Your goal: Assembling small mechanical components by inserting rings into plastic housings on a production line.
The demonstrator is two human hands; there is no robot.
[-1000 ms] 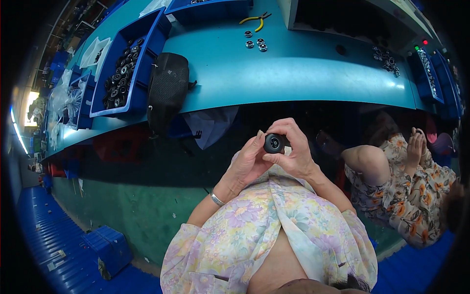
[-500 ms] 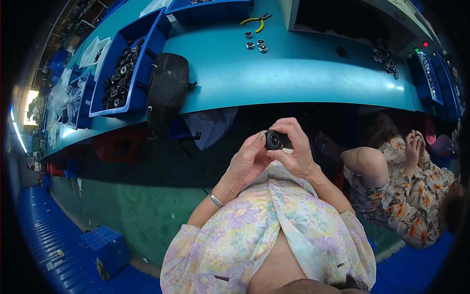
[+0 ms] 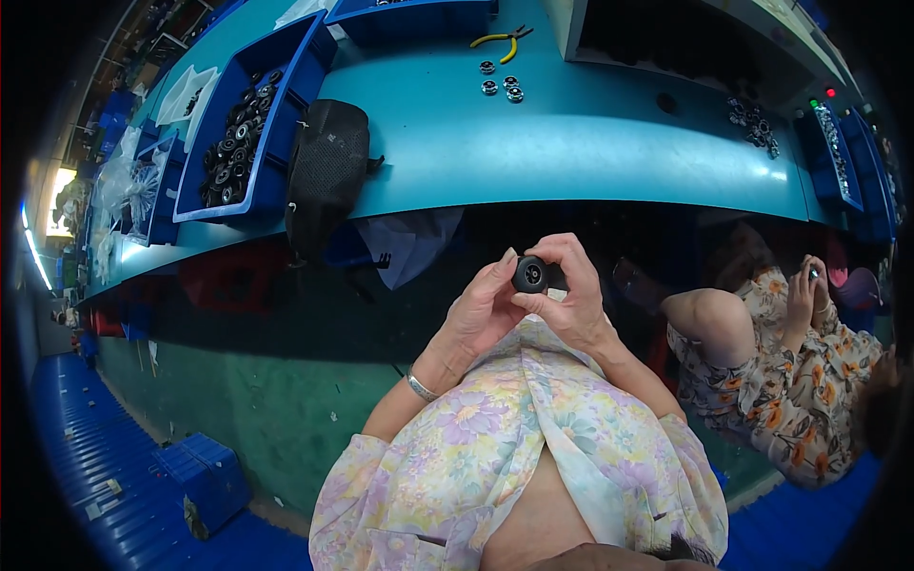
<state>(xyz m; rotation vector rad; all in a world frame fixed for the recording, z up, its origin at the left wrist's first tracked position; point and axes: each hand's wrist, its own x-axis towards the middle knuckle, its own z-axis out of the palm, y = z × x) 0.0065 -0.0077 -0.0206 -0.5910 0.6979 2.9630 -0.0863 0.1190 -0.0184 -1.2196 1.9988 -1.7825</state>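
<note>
Holding a small black wheel (image 3: 530, 275) between our two hands, we have its hub turned up toward us, in front of our floral top (image 3: 495, 419) and off the near edge of the teal desk (image 3: 457, 157). The fingers of our right hand (image 3: 574, 303) are set narrow around it, index curled over the far side and thumb along the near side. Our left hand (image 3: 479, 309) meets its left side with the fingertips; the other left fingers are partly hidden, so we cannot tell how they bend. On the desk lie yellow-handled pliers (image 3: 505, 39), with four round metal parts (image 3: 489, 88) just beside them. Farther left, a blue bin (image 3: 288, 119) holds many black wheels (image 3: 233, 152), near a black mesh-covered piece (image 3: 328, 162). To our right sits a co-worker in a floral dress (image 3: 809, 400).
</note>
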